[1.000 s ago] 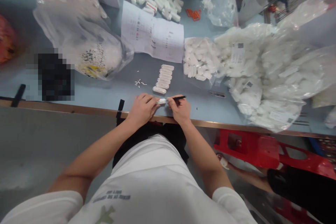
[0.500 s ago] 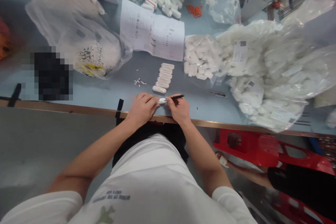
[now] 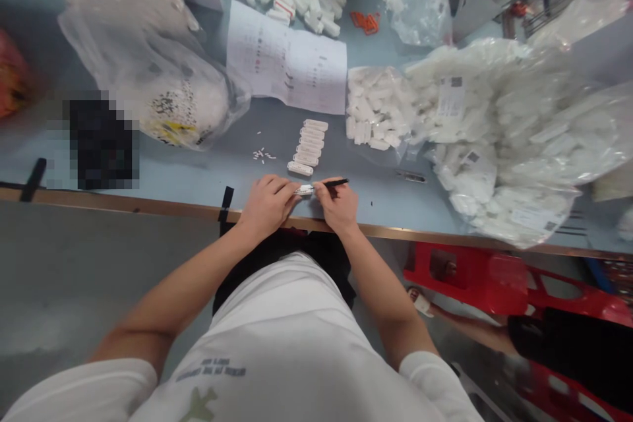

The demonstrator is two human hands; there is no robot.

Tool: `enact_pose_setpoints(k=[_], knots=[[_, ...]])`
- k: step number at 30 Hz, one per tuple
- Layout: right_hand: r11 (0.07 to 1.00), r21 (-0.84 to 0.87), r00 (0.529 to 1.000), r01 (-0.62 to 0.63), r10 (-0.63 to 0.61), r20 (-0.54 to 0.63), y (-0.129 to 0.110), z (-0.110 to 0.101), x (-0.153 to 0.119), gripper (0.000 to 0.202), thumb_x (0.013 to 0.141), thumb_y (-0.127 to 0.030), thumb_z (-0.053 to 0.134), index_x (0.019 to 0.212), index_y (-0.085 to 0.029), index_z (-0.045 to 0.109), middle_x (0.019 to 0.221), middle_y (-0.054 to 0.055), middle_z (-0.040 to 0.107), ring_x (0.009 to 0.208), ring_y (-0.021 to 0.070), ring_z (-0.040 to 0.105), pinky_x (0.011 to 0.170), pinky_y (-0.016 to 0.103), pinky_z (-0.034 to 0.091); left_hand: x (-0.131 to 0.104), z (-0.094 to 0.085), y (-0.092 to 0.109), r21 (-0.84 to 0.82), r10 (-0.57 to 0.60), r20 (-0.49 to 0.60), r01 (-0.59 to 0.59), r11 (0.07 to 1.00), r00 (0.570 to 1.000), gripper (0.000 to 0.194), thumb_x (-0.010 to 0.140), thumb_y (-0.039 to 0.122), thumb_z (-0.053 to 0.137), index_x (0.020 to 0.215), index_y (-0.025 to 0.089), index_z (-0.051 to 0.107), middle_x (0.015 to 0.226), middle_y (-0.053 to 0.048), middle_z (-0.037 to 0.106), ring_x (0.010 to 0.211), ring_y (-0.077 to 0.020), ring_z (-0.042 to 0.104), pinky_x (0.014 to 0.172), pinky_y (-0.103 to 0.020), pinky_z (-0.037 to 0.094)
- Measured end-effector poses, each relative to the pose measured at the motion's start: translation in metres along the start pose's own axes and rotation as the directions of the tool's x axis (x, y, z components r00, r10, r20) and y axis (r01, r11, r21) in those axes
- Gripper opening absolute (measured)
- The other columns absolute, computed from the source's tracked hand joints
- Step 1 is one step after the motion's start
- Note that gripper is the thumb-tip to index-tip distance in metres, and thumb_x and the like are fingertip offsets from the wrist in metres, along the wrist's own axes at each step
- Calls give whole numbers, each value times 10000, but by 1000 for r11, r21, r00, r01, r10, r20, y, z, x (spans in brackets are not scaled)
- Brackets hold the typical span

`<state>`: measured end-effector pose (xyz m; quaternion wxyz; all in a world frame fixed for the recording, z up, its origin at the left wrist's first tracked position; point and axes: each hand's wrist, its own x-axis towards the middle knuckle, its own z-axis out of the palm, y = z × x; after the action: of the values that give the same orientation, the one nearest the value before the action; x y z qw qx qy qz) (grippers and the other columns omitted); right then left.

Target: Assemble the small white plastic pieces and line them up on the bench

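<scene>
One long blue-grey table (image 3: pixel 405 211) runs across in front of the person. Big clear bags (image 3: pixel 524 125) full of white things sit on its right side. A sheet of paper (image 3: pixel 287 56) with print lies farther back, near the middle, and a smaller clear bag (image 3: pixel 373 109) of white parts sits just beside its right edge.

At the near edge are the person's two hands, with a small gap between them. The left hand (image 3: pixel 270 201) has its fingers closed on the left end of a small white case (image 3: pixel 304 190). The right hand (image 3: pixel 339 204) pinches a thin black tool (image 3: pixel 337 182) that looks like a pen.

Just past the hands, six white cases (image 3: pixel 310 143) lie in a row that goes away from the person. The black tool points left, with its tip at the right end of the small white case; I cannot tell if it touches. The small white case lies between the two hands, its long side going left to right, almost in line with the black tool. Both hands are close to it, but only the left one clearly holds it. Tiny white pegs (image 3: pixel 262 155) lie loose past the left hand's fingers.
</scene>
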<state>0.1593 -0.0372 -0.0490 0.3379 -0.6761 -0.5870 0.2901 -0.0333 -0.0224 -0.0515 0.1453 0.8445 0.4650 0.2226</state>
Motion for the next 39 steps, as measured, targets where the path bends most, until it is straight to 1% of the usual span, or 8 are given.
enact_pose_setpoints(k=[7, 14, 20, 23, 29, 32, 36, 39], knots=[[1000, 3, 1000, 5, -5, 18, -6, -2, -1, 423, 920, -600, 518, 878, -226, 708, 750, 37, 722, 714, 194, 691, 691, 303, 522, 0, 0, 0, -28, -9, 17, 9, 1000, 1000, 291, 986, 395, 495, 1098, 213, 692, 1044, -100, 719, 971, -248, 585, 809, -397, 412], [994, -96, 999, 47, -44, 30, -7, -2, 1, 414, 934, -575, 496, 856, -224, 700, 768, 42, 722, 727, 193, 683, 718, 301, 513, -1, 0, 0, -41, -9, 14, 9, 999, 1000, 291, 989, 394, 490, 1102, 217, 691, 1038, -97, 718, 971, -244, 584, 811, -396, 408], [983, -142, 992, 115, -107, 62, -4, 0, 3, 393, 946, -549, 483, 875, -223, 692, 823, 64, 723, 793, 210, 685, 775, 316, 513, -1, 0, 2, -26, 2, -4, -2, 1000, 1000, 293, 995, 386, 481, 1103, 206, 687, 1030, -93, 719, 967, -245, 584, 814, -386, 406], [983, -142, 993, 113, -107, 54, -3, 0, 2, 400, 948, -556, 483, 874, -223, 691, 809, 58, 721, 784, 203, 683, 759, 305, 509, 0, 0, 2, -24, 5, -7, -6, 1000, 1000, 293, 994, 388, 483, 1095, 206, 689, 1026, -94, 718, 959, -242, 582, 815, -386, 406], [990, -109, 996, 91, -91, -2, -5, -2, -1, 451, 951, -586, 469, 865, -211, 706, 756, 36, 714, 696, 174, 670, 687, 271, 495, 0, 1, 0, 1, 13, -11, -13, 1000, 1000, 283, 988, 388, 495, 1082, 210, 694, 1032, -96, 722, 947, -245, 585, 790, -384, 396], [987, -120, 994, 106, -105, 11, -4, -1, 0, 433, 949, -575, 480, 863, -216, 707, 744, 35, 715, 699, 180, 673, 689, 272, 497, 0, 1, 0, 11, 19, -5, -19, 1000, 1000, 283, 986, 390, 500, 1092, 208, 690, 1034, -97, 725, 950, -249, 586, 790, -388, 393], [980, -141, 991, 137, -136, 19, -2, 1, 2, 412, 949, -555, 490, 857, -211, 698, 779, 51, 724, 724, 188, 678, 719, 287, 507, 0, 1, 0, 8, 22, -11, -22, 1000, 1000, 276, 987, 377, 503, 1102, 205, 685, 1030, -95, 726, 958, -249, 587, 793, -387, 397], [981, -138, 991, 135, -135, 10, -2, 1, 2, 427, 948, -570, 487, 855, -210, 697, 769, 47, 721, 715, 182, 675, 710, 284, 509, 0, 1, 0, 11, 33, -26, -33, 999, 999, 262, 982, 370, 516, 1089, 204, 688, 1027, -91, 726, 943, -244, 588, 784, -379, 398]])
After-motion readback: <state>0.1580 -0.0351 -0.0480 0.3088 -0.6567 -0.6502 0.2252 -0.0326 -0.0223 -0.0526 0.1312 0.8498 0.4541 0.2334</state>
